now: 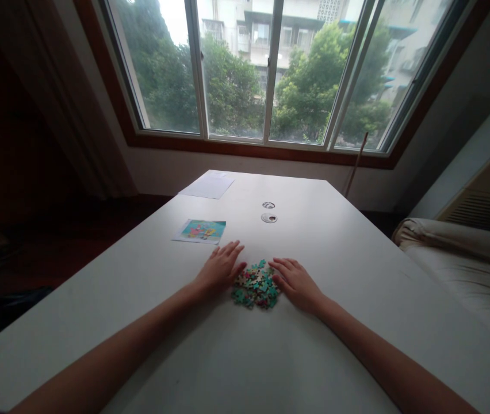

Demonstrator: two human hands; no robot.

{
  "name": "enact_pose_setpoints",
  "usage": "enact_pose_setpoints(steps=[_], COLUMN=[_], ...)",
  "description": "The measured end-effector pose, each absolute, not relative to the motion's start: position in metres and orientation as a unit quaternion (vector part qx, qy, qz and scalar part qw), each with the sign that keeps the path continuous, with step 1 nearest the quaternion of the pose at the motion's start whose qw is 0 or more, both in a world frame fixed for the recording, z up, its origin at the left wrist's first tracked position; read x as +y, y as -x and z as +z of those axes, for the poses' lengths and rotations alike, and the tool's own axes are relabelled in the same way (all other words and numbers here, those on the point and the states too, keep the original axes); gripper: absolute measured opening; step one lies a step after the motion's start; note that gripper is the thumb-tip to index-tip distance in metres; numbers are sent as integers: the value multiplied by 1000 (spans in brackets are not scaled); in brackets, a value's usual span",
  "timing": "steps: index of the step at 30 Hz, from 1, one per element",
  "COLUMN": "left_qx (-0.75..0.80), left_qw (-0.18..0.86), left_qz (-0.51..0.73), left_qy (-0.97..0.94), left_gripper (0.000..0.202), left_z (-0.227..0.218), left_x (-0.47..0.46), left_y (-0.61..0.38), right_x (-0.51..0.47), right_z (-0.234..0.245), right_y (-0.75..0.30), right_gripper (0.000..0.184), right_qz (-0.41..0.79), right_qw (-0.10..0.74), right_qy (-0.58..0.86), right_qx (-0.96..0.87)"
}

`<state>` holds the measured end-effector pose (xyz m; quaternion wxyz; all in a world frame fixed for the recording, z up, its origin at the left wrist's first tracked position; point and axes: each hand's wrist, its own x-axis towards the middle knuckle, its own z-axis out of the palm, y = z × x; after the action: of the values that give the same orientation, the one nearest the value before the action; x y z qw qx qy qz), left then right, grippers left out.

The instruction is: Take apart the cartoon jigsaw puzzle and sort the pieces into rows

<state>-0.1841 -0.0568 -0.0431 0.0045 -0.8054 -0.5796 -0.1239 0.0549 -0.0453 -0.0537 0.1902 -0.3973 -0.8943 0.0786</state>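
A heap of small jigsaw puzzle pieces [257,287], mostly green and teal with some red and tan, lies on the white table [245,351]. Along the heap's left side rests my left hand [221,267], fingers stretched out and thumb against the pieces. My right hand [297,283] lies on the opposite side, its fingers extended and its fingertips at the edge of the pile. Neither hand grips a piece. Just beyond my left hand is a colourful picture sheet [204,230] with a teal background and pink and yellow figures.
Two round flat discs [269,218] lie farther back on the table. A white paper sheet [208,186] is at the far left corner. Past the table's far edge is a wide window [236,86]. Pale upholstered seating [464,259] stands to the right.
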Motion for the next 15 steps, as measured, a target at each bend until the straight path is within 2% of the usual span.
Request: enact_pose_setpoints(steps=[4,7,15], left_qx=[-711,-750,-648], left_qw=[77,62,34], left_qz=[-106,-86,-80], left_qy=[690,653,756], left_gripper=[54,55,42], left_z=[-51,-52,-43], left_x=[-40,-33,-43], left_y=[208,221,204], right_x=[-46,-46,-49], right_z=[-54,-54,-49], right_y=[-56,-58,-55], right_gripper=[42,42,41], right_qz=[80,78,87], right_qw=[198,204,194], right_qy=[392,389,395], right_qx=[-895,-895,-894])
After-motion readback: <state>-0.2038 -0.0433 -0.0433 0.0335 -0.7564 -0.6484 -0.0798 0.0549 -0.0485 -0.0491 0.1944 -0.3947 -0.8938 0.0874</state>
